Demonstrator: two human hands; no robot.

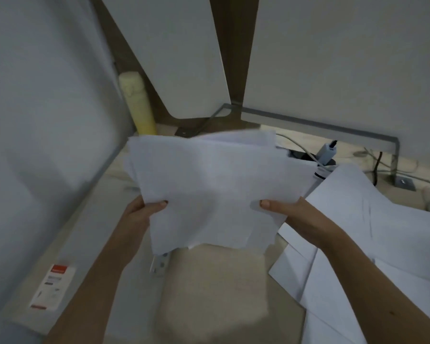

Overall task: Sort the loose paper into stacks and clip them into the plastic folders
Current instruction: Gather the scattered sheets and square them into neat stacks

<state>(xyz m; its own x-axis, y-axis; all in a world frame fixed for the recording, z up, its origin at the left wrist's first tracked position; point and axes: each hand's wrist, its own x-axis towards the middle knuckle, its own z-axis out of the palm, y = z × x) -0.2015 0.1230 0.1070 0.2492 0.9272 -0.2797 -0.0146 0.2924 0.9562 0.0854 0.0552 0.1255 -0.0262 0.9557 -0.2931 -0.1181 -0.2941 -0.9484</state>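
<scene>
We find a stack of loose paper [209, 187] held up above the desk [214, 289], its sheets unevenly aligned, with edges fanning out at the top and bottom. The left hand [139, 214] grips the stack's lower left edge, thumb pressed on the front face. The right hand [288, 209] grips the lower right edge in the same manner, thumb on top.

Taking the held stack as our reference: just to its right, further white sheets [358, 232] lie spread and overlapping on the desk. Under its lower left corner a small white clip-like piece [160, 263] shows; we cannot identify it. Behind its upper left corner a pale yellow bottle [137, 105] stands upright. Behind its upper right corner are cables and a plug [327, 152]. Well to its lower left, a label with a red band [52, 285] is fixed to the side panel.
</scene>
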